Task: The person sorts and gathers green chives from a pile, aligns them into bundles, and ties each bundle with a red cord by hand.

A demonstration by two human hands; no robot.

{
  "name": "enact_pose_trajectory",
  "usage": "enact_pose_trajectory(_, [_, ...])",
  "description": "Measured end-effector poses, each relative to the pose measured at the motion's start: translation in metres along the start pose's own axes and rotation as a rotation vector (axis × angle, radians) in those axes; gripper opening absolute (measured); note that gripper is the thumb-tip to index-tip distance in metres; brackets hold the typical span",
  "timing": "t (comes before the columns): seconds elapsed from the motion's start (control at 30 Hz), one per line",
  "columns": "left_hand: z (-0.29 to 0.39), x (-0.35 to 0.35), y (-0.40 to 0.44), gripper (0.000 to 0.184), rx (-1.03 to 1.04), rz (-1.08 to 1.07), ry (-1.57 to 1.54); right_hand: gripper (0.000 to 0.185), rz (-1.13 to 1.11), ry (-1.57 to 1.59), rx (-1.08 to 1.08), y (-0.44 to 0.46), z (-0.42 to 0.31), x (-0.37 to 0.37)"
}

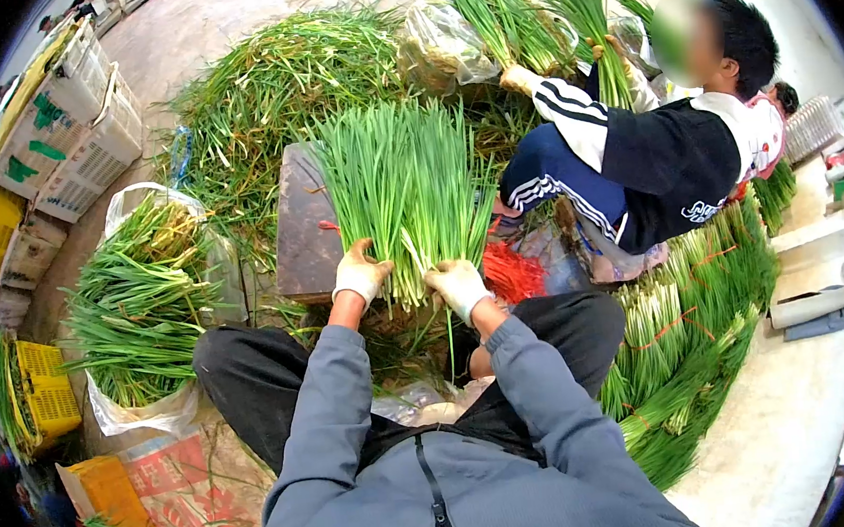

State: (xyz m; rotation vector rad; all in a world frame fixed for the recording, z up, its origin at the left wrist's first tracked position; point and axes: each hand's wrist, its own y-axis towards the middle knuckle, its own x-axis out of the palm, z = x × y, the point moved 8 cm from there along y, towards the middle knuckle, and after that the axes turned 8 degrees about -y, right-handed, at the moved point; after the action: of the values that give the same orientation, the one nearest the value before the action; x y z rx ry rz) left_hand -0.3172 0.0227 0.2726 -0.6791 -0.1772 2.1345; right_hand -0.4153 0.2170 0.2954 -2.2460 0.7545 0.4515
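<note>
A wide spread of long green stalks [400, 180] lies on a dark low table [304, 239], pale ends toward me. My left hand [361, 272], in a whitish glove with bare fingertips, is at the left side of the pale ends, thumb and fingers curved around their edge. On the right side of the same ends is my right hand [456, 286], also gloved, its fingers pressed against the stalks. A red bundle of ties [513, 272] lies just right of my right hand.
A seated co-worker [653, 153] holds stalks at the right. Tied bundles [688, 325] line the floor there. Loose stalks [267, 96] are heaped beyond the table. A full plastic bag [145, 308] stands left, with crates [80, 143] stacked farther back.
</note>
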Motion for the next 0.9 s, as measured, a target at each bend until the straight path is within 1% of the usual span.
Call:
enact_pose_trajectory(0.07, [0.005,0.001,-0.002,0.081,0.003,0.016,0.022,0.042,0.155,-0.198,-0.100,0.000,0.003,0.003])
enact_pose_trajectory(0.1, [0.005,0.004,-0.003,0.083,-0.041,0.001,-0.049,0.035,0.153,-0.187,-0.058,-0.001,0.005,0.008])
enact_pose_trajectory(0.13, [0.010,0.006,-0.004,0.083,-0.033,-0.003,-0.045,0.036,0.132,-0.214,-0.051,-0.001,0.002,0.014])
enact_pose_trajectory(0.2, [0.030,-0.001,-0.017,0.087,0.001,0.139,0.090,0.037,0.134,-0.320,-0.052,0.010,0.007,0.037])
enact_pose_trajectory(0.23, [0.038,0.003,-0.022,0.091,-0.064,0.103,0.199,0.040,0.231,-0.493,-0.242,0.010,-0.002,0.045])
enact_pose_trajectory(0.27, [0.034,0.010,-0.019,0.092,-0.095,0.080,0.282,0.043,0.143,-0.408,-0.170,0.005,0.001,0.050])
enact_pose_trajectory(0.33, [0.033,0.013,-0.021,0.089,-0.106,0.079,0.322,0.041,0.068,-0.344,-0.185,-0.027,-0.012,0.053])
enact_pose_trajectory(0.4, [0.031,0.016,-0.019,0.087,-0.112,0.076,0.330,0.039,-0.004,-0.327,-0.290,-0.056,-0.002,0.077])
enact_pose_trajectory(0.47, [0.026,0.018,-0.015,0.086,-0.106,0.081,0.355,0.046,-0.410,-0.534,-0.623,-0.092,0.022,0.125])
enact_pose_trajectory(0.53, [0.026,0.013,-0.016,0.087,-0.102,0.079,0.332,0.052,-0.700,-0.640,-0.609,-0.125,0.026,0.112])
enact_pose_trajectory(0.57, [0.029,0.007,-0.017,0.085,-0.069,0.111,0.289,0.057,-0.533,-0.514,-0.515,-0.109,0.024,0.083])
enact_pose_trajectory(0.6, [0.032,-0.001,-0.021,0.083,-0.041,0.145,0.248,0.056,-0.265,-0.472,-0.473,-0.094,0.011,0.042])
enact_pose_trajectory(0.63, [0.036,-0.015,-0.027,0.078,-0.041,0.188,0.093,0.042,-0.116,-0.380,-0.161,-0.075,0.020,0.004])
enact_pose_trajectory(0.67, [0.047,-0.035,-0.039,0.072,0.001,0.326,0.069,0.043,0.094,-0.375,-0.123,-0.062,0.026,-0.026])
enact_pose_trajectory(0.7, [0.041,-0.046,-0.036,0.071,0.058,0.438,0.098,0.045,0.302,-0.356,-0.084,-0.053,0.031,-0.055])
enact_pose_trajectory(0.73, [0.032,-0.058,-0.030,0.069,0.122,0.550,0.125,0.052,0.315,-0.293,0.129,-0.042,0.043,-0.068])
enact_pose_trajectory(0.77, [0.020,-0.063,-0.023,0.068,0.043,0.539,0.136,0.055,0.314,-0.302,0.152,-0.028,0.055,-0.062])
enact_pose_trajectory(0.8, [0.015,-0.068,-0.021,0.072,-0.020,0.553,0.201,0.059,0.310,-0.315,0.174,-0.018,0.055,-0.056])
enact_pose_trajectory(0.83, [0.006,-0.068,-0.018,0.075,-0.105,0.510,0.212,0.071,0.267,-0.318,0.169,-0.010,0.056,-0.047])
enact_pose_trajectory(0.87, [-0.001,-0.069,-0.018,0.078,-0.194,0.468,0.224,0.074,0.311,-0.288,0.166,-0.010,0.052,-0.043])
enact_pose_trajectory(0.9, [-0.002,-0.066,-0.016,0.083,-0.230,0.425,0.246,0.078,0.355,-0.259,0.162,-0.010,0.049,-0.038])
